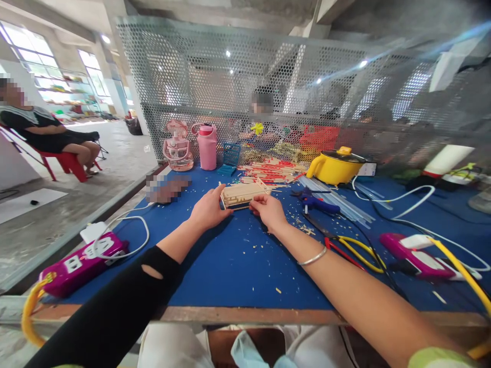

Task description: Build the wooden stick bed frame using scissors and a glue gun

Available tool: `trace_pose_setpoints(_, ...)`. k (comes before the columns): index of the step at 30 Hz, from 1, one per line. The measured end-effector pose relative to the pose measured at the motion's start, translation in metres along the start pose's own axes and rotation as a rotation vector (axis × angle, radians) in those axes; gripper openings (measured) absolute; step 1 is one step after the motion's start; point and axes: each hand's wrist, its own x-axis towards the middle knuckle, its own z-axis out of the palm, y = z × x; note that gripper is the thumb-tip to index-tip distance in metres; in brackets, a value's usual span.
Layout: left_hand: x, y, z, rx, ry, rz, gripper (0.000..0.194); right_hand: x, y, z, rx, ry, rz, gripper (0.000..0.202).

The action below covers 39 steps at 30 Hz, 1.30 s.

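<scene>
A small model built of thin wooden sticks (pixel 241 193) is held just above the blue table top (pixel 230 266). My left hand (pixel 209 208) grips its left end, thumb below the front edge and fingers behind. At the front right edge, my right hand (pixel 268 210) is closed in a pinch against the model; whether a separate stick is between the fingertips I cannot make out. Behind the model lies a heap of red-tipped matchsticks (pixel 272 169). To the right of my right hand are a blue glue gun (pixel 316 200) and pliers with red and yellow handles (pixel 345 243).
Clear glue sticks (pixel 337 199) lie before a yellow electric pot (pixel 337 166). Purple power strips stand left (pixel 84 266) and right (pixel 418 255), with loose cables. A pink bottle (pixel 207 147) stands against a perforated metal screen (pixel 230 76). People sit beyond the screen and at far left.
</scene>
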Motion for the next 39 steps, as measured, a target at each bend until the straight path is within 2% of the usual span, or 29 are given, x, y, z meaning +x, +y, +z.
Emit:
trace_pose_setpoints(2, 0.002, 0.004, -0.006, 0.036, 0.068, 0.064, 0.079, 0.0, -0.002, -0.003, -0.036, 0.023, -0.027, 0.019)
trace_pose_setpoints(4, 0.009, 0.01, -0.011, 0.001, 0.079, 0.173, 0.08, 0.001, -0.001, -0.003, -0.065, 0.027, -0.046, 0.018)
trace_pose_setpoints(7, 0.027, 0.019, -0.016, -0.166, -0.08, 0.236, 0.085, 0.005, 0.004, 0.0, -0.092, 0.004, -0.051, 0.022)
trace_pose_setpoints(10, 0.047, 0.028, -0.016, -0.302, -0.256, 0.167, 0.087, 0.01, 0.008, 0.005, -0.114, 0.006, -0.068, 0.026)
trace_pose_setpoints(14, 0.062, 0.031, -0.015, -0.371, -0.337, 0.083, 0.089, 0.009, 0.006, 0.008, -0.125, 0.072, -0.119, 0.02)
trace_pose_setpoints(18, 0.067, 0.03, -0.015, -0.371, -0.357, 0.048, 0.086, 0.004, 0.0, 0.008, -0.09, 0.166, -0.185, 0.004)
trace_pose_setpoints(23, 0.071, 0.031, -0.012, -0.376, -0.379, 0.082, 0.083, 0.001, 0.0, 0.007, -0.051, 0.244, -0.236, 0.008)
trace_pose_setpoints(39, 0.069, 0.031, -0.005, -0.365, -0.309, 0.12, 0.076, 0.002, 0.001, 0.008, -0.057, 0.29, -0.284, 0.011)
